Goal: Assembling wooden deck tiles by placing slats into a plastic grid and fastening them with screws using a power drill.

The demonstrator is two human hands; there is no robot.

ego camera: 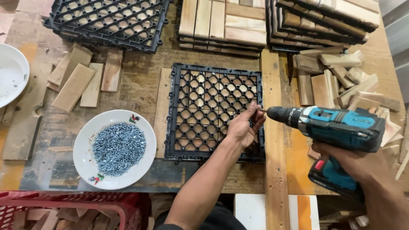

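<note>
Two hands worked at the right edge of a black plastic grid tile (pixel 213 113) that lay back-side up on the wooden counter (pixel 140 91), with wooden slats showing through its lattice. The left hand (pixel 243 127) was pinched nearly shut at that edge, its fingertips (pixel 254 111) steadying what looked like a small screw against the driver bit; the screw itself was too small to make out clearly. The right hand (pixel 353 159), to the right of the tile, was wrapped fully around the grip of a blue and black cordless drill (pixel 336 127), whose chuck pointed left toward the tile's edge.

Left of the tile sat a white bowl (pixel 85 140) with a heap of silver screws (pixel 119 148). Loose wooden slats (pixel 76 81) lay further left and up from it, another pile of wood offcuts (pixel 341 81) lay to the tile's right, and stacks of finished tiles (pixel 221 25) stood beyond its far edge. A red plastic basket (pixel 64 208) sat below the bowl.

To do this well, I judged the bit should seat squarely in the screw head before the trigger was pressed, the drill kept in line with the screw, and the pinching fingers drawn clear as soon as the thread bit.
</note>
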